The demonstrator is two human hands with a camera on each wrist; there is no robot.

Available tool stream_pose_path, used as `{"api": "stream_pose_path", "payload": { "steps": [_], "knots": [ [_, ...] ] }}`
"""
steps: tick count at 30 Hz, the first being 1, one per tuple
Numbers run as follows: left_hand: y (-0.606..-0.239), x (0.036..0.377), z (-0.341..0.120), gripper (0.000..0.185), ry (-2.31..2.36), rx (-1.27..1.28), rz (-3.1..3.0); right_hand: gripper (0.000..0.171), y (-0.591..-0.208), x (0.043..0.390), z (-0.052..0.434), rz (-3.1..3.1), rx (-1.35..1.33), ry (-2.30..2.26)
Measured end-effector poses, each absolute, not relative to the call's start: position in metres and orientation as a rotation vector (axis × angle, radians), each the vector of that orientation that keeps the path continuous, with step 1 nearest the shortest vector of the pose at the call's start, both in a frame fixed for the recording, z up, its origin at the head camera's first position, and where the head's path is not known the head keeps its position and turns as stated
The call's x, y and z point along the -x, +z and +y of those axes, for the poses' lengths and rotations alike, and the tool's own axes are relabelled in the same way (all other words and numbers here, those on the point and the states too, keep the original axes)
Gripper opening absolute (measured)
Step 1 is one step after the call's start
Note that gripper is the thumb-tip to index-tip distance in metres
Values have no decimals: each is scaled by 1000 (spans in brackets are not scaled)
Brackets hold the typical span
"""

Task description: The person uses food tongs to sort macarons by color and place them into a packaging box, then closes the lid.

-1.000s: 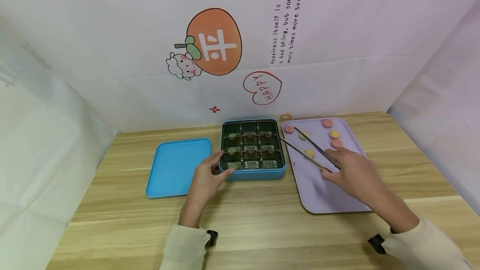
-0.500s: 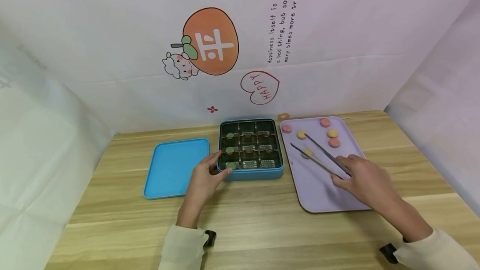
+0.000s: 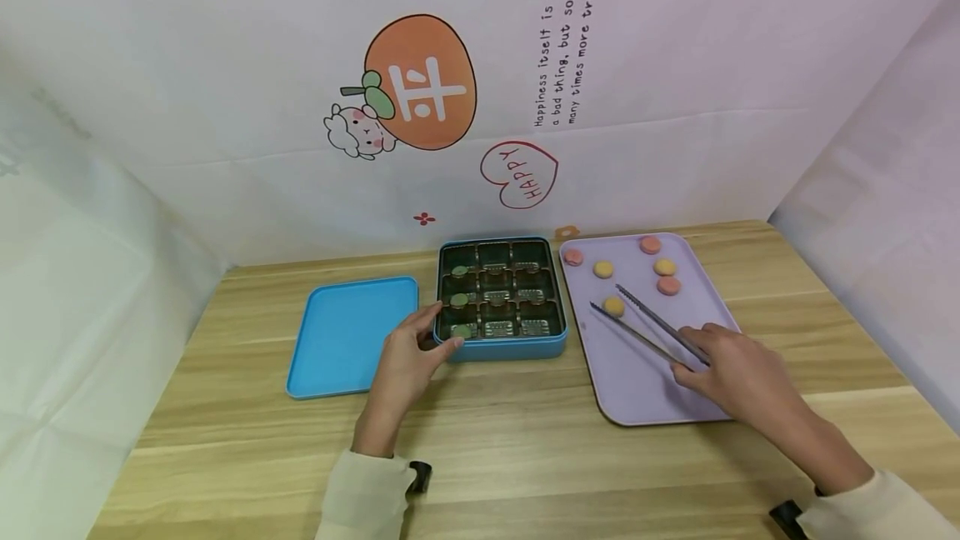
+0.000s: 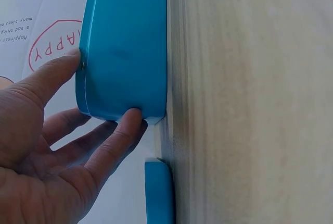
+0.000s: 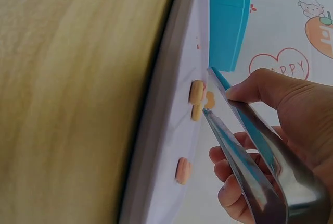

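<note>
My left hand holds the near left corner of a blue tin box, its thumb at the front rim and its fingers against the side. Inside the box, a clear divided insert has green macarons in its left column. The right hand grips metal tongs, whose arms stand apart with nothing between the tips. Those serrated tips hover around a yellow macaron on a purple tray. Farther back on the tray lie another yellow macaron and a pink macaron.
To the left of the box lies a blue lid on the wooden table. More pink and yellow macarons sit at the tray's back right. A printed white cloth hangs behind and beside the table.
The right hand has drawn the tongs back toward the body and rightward, from the pink macaron to the nearer yellow one. The left hand keeps its place on the box.
</note>
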State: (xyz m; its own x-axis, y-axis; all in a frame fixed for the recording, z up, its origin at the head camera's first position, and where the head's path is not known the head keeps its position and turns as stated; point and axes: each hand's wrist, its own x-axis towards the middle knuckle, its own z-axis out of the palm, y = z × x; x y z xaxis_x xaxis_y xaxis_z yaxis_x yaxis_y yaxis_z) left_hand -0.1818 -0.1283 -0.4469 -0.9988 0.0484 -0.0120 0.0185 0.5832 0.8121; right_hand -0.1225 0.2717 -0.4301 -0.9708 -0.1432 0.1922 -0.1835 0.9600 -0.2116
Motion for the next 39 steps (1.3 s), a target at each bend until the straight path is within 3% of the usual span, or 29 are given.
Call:
{"api": "stream_pose_path", "payload": {
  "steps": [18, 28, 39],
  "knots": [
    [-447, 182, -129, 69, 1433, -82, 2767, 38, -441, 126, 276, -3004, -279, 343],
    [-448, 183, -129, 69, 1440, -85, 2768, 28, -442, 125, 277, -3003, -300, 358],
    [-447, 182, -129, 69, 1440, -80, 2763, 30, -441, 124, 276, -2994, -308, 373]
  ]
}}
